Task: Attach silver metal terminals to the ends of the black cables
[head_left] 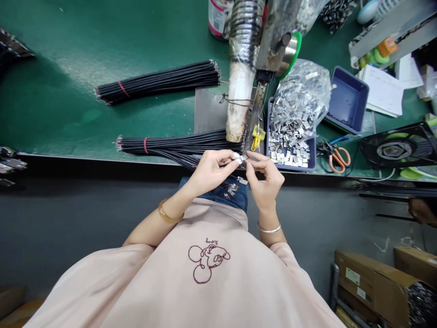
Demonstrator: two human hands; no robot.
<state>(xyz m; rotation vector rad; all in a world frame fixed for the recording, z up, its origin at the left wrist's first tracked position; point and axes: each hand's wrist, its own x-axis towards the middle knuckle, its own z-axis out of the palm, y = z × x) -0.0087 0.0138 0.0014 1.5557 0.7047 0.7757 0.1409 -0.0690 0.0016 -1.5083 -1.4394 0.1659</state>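
My left hand (215,172) and my right hand (266,181) meet at the table's front edge, both with fingers closed in a pinch. Between the fingertips is a small shiny metal connector (243,157), touched from both sides; its details are too small to tell. Just behind the hands lies a bundle of black wires (177,145) with a red band, some strands bending down over the edge. A long metal tool like a soldering iron (256,107) points down close to the fingertips. Several metal-ended pieces (232,187) rest at my lap.
A blue tray (312,155) of small metal parts, partly bagged, stands right of my hands. Farther left lies a second wire bundle (160,82). A white-wrapped duct (239,100) hangs over the table. Orange-handled pliers (337,158) and a black fan (399,146) are at right.
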